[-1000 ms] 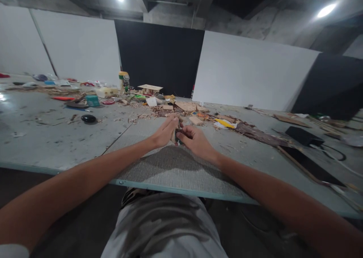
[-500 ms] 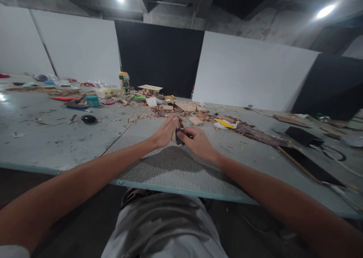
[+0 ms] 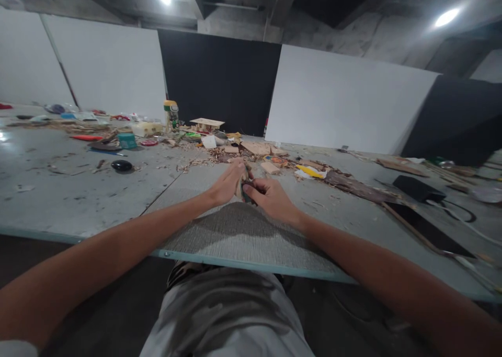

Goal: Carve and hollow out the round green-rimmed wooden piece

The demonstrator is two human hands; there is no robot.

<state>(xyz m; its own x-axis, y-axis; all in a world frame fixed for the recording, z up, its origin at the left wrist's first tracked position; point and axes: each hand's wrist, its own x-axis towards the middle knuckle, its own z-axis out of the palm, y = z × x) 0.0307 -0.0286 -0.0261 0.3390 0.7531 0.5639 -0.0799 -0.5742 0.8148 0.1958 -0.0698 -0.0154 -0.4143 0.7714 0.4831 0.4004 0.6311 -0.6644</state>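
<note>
Just above the near part of the table, my two hands meet. My left hand (image 3: 226, 185) is closed along a small pale piece of wood (image 3: 238, 191), most of which its fingers cover. From the right, my right hand (image 3: 275, 199) pinches a small dark, flat piece (image 3: 247, 194) between thumb and fingers. That dark piece lies against the wood; it looks like folded sandpaper, but its kind is not certain. Below the hands, a grey textured board or mat (image 3: 235, 242) reaches the table's front edge.
Beyond the hands lie wood shavings, a small wood block (image 3: 270, 168) and a yellow-handled tool (image 3: 311, 171). A phone (image 3: 427, 229) and a black box-like item (image 3: 419, 188) with a cable lie at right. At left are a black oval object (image 3: 122, 165) and a teal jar (image 3: 127, 140).
The dark piece in my right hand has shifted and turned slightly against the wood, and my right thumb has moved with it. My left hand stays almost in place.
</note>
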